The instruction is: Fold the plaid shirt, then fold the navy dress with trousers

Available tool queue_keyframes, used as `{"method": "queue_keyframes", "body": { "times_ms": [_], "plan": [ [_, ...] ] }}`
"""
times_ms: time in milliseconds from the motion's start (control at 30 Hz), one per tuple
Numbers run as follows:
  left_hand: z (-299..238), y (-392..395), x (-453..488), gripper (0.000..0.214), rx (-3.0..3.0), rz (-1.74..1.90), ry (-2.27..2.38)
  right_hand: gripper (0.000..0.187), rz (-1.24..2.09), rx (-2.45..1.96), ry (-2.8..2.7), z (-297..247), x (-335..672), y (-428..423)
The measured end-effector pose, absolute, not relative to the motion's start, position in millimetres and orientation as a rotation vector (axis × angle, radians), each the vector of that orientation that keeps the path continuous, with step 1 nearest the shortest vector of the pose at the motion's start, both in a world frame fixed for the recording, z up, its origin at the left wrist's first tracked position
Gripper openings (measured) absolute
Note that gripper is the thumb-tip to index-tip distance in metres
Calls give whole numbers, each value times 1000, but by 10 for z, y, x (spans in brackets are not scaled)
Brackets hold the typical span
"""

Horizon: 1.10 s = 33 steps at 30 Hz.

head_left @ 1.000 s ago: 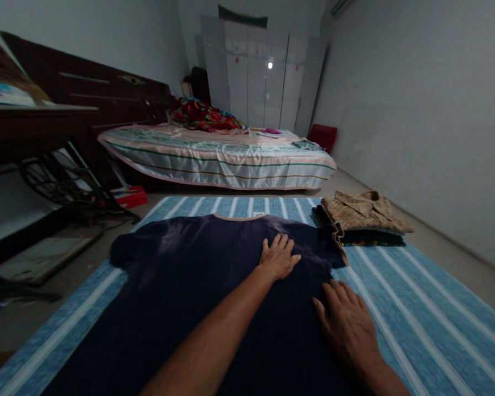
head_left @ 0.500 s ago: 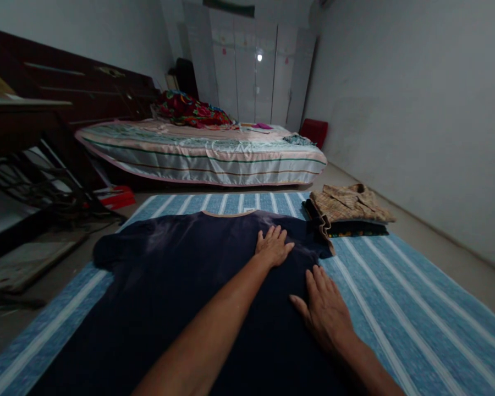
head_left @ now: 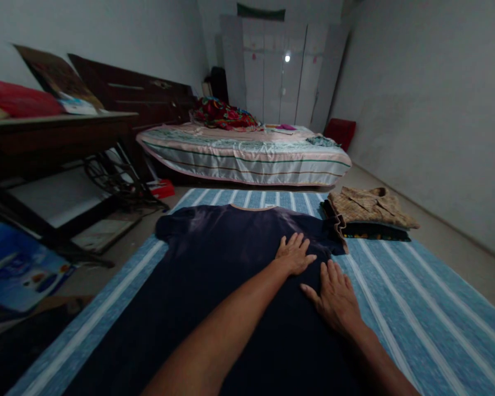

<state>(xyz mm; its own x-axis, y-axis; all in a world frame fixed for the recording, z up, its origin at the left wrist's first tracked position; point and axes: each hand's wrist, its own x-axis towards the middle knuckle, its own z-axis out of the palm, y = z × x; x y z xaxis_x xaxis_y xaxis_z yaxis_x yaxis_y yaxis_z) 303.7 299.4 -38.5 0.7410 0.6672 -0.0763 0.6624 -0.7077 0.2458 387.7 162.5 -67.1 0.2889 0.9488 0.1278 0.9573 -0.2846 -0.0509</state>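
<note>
A dark navy T-shirt (head_left: 214, 275) with a tan neckline lies spread out on a blue and white striped cover (head_left: 400, 291). Flat on its upper right part rests my left hand (head_left: 295, 254), fingers spread. Along the shirt's right side edge, my right hand (head_left: 336, 297) lies palm down with its thumb out to the left. Neither hand grips the cloth. The shirt's right sleeve (head_left: 334, 234) reaches toward a stack of folded clothes, and its lower part runs under my forearms and out of the frame.
The folded clothes (head_left: 373, 209), a tan patterned garment on top, sit at the back right of the cover. Beyond stands a bed (head_left: 247, 159) with a red floral blanket (head_left: 226, 114). On the left are a treadle table (head_left: 66, 124) and a blue package (head_left: 20, 269).
The view has turned left, bringing more of the treadle table and the blue package into sight. My left hand has slid slightly down the shirt, closer to my right hand.
</note>
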Motion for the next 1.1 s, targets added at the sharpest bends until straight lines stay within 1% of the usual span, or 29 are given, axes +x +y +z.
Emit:
{"method": "queue_keyframes", "body": {
  "times_ms": [167, 300, 433, 633, 767, 867, 1000, 1100],
  "plan": [
    [-346, 2763, 3001, 57, 2688, 180, 1162, 94, -193, -2403, -1824, -855, 3945, 1618],
    [-361, 2554, 2921, 54, 2641, 303, 1288, 93, -237, -2384, -1874, -941, 3998, 1601],
    [-392, 2412, 2761, 54, 2613, 317, 1307, 91, -229, -2424, -1844, -937, 4017, 1556],
    [-457, 2321, 2624, 63, 2574, 191, 1284, 85, -168, -2443, -1823, -803, 3977, 1500],
    [-451, 2348, 2648, 64, 2575, 162, 1278, 76, -282, -2307, -1933, -648, 3826, 1359],
    [-433, 2389, 2664, 64, 2581, 149, 1270, 73, -184, -2215, -2033, -609, 3747, 1225],
    [-412, 2417, 2669, 63, 2594, 143, 1269, 75, -10, -2382, -1899, -641, 3802, 1059],
    [-405, 2346, 2696, 63, 2613, 171, 1265, 76, 2, -2439, -1838, -663, 3867, 971]
  ]
}}
